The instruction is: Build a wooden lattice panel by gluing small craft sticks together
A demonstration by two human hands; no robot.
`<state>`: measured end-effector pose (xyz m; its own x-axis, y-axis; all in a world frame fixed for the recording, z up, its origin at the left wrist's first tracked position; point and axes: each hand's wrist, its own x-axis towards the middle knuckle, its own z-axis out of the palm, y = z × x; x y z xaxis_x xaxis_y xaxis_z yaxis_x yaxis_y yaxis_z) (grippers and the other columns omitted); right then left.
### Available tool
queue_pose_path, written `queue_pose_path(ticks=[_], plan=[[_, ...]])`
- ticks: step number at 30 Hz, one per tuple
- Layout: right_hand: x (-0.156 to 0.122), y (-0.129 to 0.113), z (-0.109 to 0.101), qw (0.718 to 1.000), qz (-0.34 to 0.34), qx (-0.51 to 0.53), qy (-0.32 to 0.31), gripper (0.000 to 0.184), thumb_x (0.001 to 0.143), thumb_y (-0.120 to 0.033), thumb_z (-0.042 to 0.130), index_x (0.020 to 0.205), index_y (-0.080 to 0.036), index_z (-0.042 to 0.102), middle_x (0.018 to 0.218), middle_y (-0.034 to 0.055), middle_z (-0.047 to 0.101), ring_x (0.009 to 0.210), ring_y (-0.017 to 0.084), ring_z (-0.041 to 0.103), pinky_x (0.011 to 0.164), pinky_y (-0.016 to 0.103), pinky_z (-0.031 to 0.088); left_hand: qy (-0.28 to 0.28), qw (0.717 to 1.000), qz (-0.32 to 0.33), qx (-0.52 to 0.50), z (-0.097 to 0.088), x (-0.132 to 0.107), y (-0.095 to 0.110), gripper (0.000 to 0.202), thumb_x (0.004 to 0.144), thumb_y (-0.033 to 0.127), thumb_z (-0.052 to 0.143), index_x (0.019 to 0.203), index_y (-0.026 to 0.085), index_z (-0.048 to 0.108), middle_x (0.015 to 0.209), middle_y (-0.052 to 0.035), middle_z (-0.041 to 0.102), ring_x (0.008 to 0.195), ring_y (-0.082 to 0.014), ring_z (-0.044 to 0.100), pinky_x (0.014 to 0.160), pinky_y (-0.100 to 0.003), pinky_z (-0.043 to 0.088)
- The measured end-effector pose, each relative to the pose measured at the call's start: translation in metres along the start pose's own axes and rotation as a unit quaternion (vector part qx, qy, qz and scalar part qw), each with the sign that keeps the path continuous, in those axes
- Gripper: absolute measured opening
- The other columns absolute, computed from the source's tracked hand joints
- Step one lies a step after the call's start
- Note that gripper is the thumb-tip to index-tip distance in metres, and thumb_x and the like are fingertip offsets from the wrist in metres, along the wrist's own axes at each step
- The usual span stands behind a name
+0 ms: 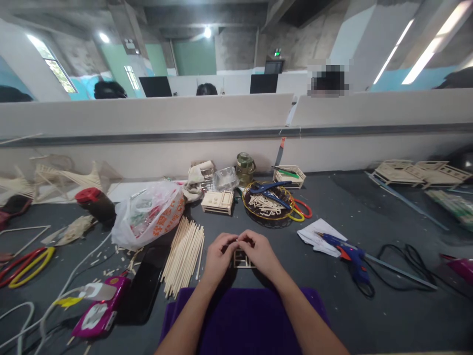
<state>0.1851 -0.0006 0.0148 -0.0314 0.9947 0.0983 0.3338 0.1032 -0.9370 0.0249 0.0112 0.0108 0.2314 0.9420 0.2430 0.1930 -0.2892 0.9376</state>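
The left hand and right hand were drawn together, thumbs and forefingers closed on the far end of a small wooden frame, which sat between them over the dark table; the fingers hid the exact points of contact. Just left of the grip lay a sheaf of wooden sticks, and past it a black phone. Farther left and beyond, a bulging plastic bag took up much of that side. Beyond the grip, slightly right, stood a basket of short stick pieces with blue pliers across it; beyond and slightly left was a finished-looking wooden model, with a green jar behind. Well to the right, a blue glue gun rested its nozzle on white paper, its cord trailing outward. Nearer the body, a purple cloth lay beneath the forearms.
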Motion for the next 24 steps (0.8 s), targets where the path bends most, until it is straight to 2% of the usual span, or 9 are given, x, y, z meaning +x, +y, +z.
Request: queue_pose_path(ticks=[2,5,8,10,11,13,17,20,24], plan=[[0.002,0.003,0.007,0.997,0.026,0.074,0.015,0.012,0.078,-0.03,0.061,0.078,-0.019,0.064,0.071,-0.0004,0.064,0.065,0.014,0.056,0.063,0.026,0.043,-0.002,0.999,-0.003,-0.033,0.003,0.0,0.003,0.021,0.085,0.033,0.062,0.097,0.018,0.073,0.095,-0.0067,0.07,0.092,-0.0191,0.064,0.086,-0.031,0.048],[0.003,0.006,0.016,0.993,0.038,0.105,0.027,0.018,0.075,-0.036,0.063,0.077,-0.019,0.062,0.068,-0.0001,0.065,0.061,0.014,0.058,0.06,0.025,0.046,0.005,0.998,-0.011,-0.055,0.004,-0.001,0.004,0.021,0.083,0.033,0.066,0.096,0.02,0.076,0.092,-0.0063,0.07,0.089,-0.0187,0.064,0.083,-0.03,0.049],[0.004,0.008,0.007,0.991,0.046,0.122,0.034,0.021,0.077,-0.039,0.061,0.084,-0.019,0.062,0.066,0.0002,0.067,0.058,0.015,0.06,0.056,0.026,0.047,0.023,0.998,-0.023,-0.046,0.002,-0.001,0.004,0.018,0.08,0.033,0.068,0.089,0.02,0.077,0.081,-0.0048,0.069,0.079,-0.0172,0.064,0.075,-0.028,0.05],[0.008,0.009,-0.014,0.995,0.034,0.055,0.073,0.024,0.083,-0.039,0.055,0.093,-0.019,0.064,0.075,0.0022,0.07,0.065,0.016,0.063,0.061,0.027,0.05,0.044,0.997,-0.047,-0.053,0.001,-0.001,0.002,0.018,0.08,0.034,0.068,0.086,0.02,0.077,0.078,-0.0041,0.067,0.075,-0.0164,0.063,0.07,-0.027,0.05],[0.011,0.009,-0.028,0.994,0.023,-0.019,0.106,0.025,0.087,-0.038,0.051,0.096,-0.02,0.065,0.081,0.0032,0.072,0.071,0.017,0.065,0.066,0.027,0.05,0.06,0.994,-0.065,-0.066,0.001,-0.001,0.001,0.019,0.08,0.035,0.068,0.087,0.019,0.076,0.079,-0.0038,0.066,0.072,-0.0159,0.063,0.066,-0.026,0.05],[0.021,0.01,-0.061,0.96,0.005,-0.24,0.146,0.028,0.092,-0.035,0.042,0.101,-0.021,0.065,0.094,0.0042,0.072,0.083,0.017,0.065,0.076,0.028,0.05,0.093,0.985,-0.102,-0.101,0.0,0.001,-0.002,0.023,0.08,0.038,0.067,0.089,0.018,0.074,0.083,-0.0035,0.065,0.066,-0.0147,0.063,0.057,-0.024,0.05],[0.052,0.009,-0.113,0.926,0.005,-0.357,0.122,0.024,0.091,-0.027,0.045,0.091,-0.02,0.068,0.095,0.0073,0.069,0.094,0.02,0.063,0.081,0.031,0.046,0.136,0.971,-0.138,-0.143,-0.003,0.005,-0.003,0.027,0.076,0.04,0.07,0.091,0.017,0.072,0.086,-0.0035,0.065,0.069,-0.0153,0.065,0.058,-0.024,0.053],[0.076,0.008,-0.119,0.904,-0.01,-0.424,0.064,0.021,0.089,-0.022,0.05,0.083,-0.021,0.07,0.091,0.0078,0.069,0.094,0.021,0.062,0.079,0.029,0.044,0.149,0.963,-0.154,-0.165,-0.004,0.008,-0.001,0.03,0.074,0.039,0.072,0.095,0.017,0.072,0.089,-0.0042,0.067,0.071,-0.0153,0.066,0.06,-0.024,0.054],[0.095,0.01,-0.103,0.877,-0.02,-0.479,-0.017,0.019,0.084,-0.016,0.055,0.073,-0.019,0.071,0.086,0.0107,0.071,0.092,0.022,0.064,0.076,0.028,0.044,0.157,0.951,-0.18,-0.198,-0.005,0.01,-0.002,0.035,0.072,0.037,0.074,0.1,0.016,0.07,0.089,-0.005,0.069,0.074,-0.0163,0.068,0.062,-0.025,0.055]])
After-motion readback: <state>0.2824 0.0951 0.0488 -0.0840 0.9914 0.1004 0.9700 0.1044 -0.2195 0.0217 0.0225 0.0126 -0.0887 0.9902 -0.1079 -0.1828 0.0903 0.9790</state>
